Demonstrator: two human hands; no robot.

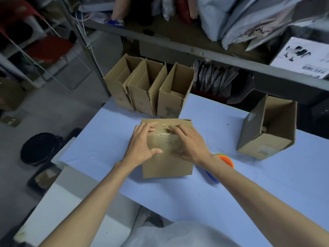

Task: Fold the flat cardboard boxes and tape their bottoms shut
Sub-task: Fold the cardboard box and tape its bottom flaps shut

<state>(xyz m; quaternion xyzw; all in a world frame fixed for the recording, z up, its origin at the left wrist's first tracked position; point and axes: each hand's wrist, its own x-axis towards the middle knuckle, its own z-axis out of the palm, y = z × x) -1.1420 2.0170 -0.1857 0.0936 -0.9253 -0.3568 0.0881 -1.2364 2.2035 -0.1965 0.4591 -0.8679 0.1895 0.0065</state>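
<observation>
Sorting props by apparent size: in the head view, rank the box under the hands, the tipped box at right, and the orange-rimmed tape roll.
1-2. box under the hands and tipped box: look alike, and nearness differs, so unranked.
3. tape roll, partly hidden.

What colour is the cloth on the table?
Light blue, plain with no pattern, seen best in the head view.

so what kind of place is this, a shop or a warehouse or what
Most likely a small packing or shipping room. Folded cardboard boxes stand in a row at the back of the blue-covered table, and grey poly mailer bags are piled on the metal shelf above. Both hands press flat on a taped box.
</observation>
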